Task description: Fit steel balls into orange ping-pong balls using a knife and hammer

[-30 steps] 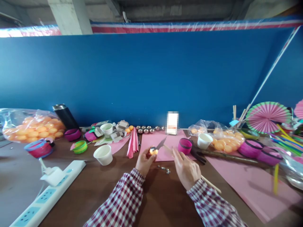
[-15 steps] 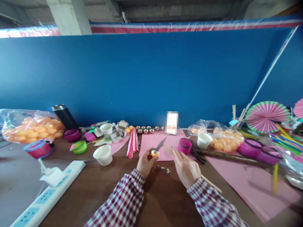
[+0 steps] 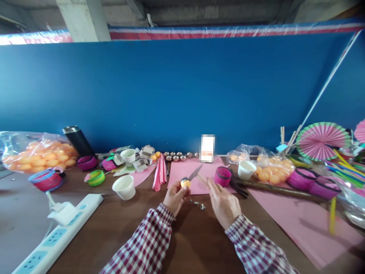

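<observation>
My left hand (image 3: 175, 198) pinches an orange ball (image 3: 185, 184), which looks like a ping-pong ball with shiny silver bits on its upper side. A dark, pointed, blade-like piece (image 3: 195, 172) slants up and right beside the ball; whether it touches the ball I cannot tell. In my right hand (image 3: 225, 203) is a thin pale wooden stick (image 3: 203, 180), its end pointing left toward that blade. Small silver beads (image 3: 202, 206) lie on the table between the hands. Pink paper (image 3: 182, 167) lies just beyond, with a magenta ring-shaped cup (image 3: 222, 176) near my right fingers.
A white paper cup (image 3: 124, 187) and a power strip (image 3: 61, 234) stand on the left. Silver balls (image 3: 175, 156) line the back by the blue partition (image 3: 182, 95). To the right are a hammer (image 3: 279, 189), bagged orange balls (image 3: 273, 171) and another pink sheet (image 3: 305, 224).
My left hand has turned the ball slightly and moved it a little left, so more orange shows. The dark blade's tip has shifted slightly right. My right hand stays nearly in place.
</observation>
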Action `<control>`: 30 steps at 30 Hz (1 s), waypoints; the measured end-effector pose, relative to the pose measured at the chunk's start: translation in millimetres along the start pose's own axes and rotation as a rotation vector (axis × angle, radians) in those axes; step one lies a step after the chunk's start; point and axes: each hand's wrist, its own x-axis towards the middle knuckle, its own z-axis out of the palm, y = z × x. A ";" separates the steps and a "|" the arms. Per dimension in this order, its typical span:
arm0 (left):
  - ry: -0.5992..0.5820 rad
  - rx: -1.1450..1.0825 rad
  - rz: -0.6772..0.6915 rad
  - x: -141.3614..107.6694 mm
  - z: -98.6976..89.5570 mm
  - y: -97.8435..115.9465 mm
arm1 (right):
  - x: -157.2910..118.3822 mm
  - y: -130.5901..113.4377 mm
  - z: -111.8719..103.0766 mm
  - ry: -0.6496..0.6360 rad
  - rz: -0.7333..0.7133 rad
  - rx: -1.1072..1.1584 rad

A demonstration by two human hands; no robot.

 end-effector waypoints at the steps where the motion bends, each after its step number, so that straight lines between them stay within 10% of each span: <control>1: -0.002 0.001 -0.003 -0.4 0.3 0.5 | 0.2 0.1 -0.5 -0.001 -0.001 -0.008; 15: 0.061 0.436 0.122 1.7 -0.2 2.0 | -0.8 0.4 0.0 0.015 0.010 -0.012; 30: 0.062 0.162 0.021 0.3 -1.0 -2.8 | -1.0 -0.7 1.7 -0.007 0.031 -0.041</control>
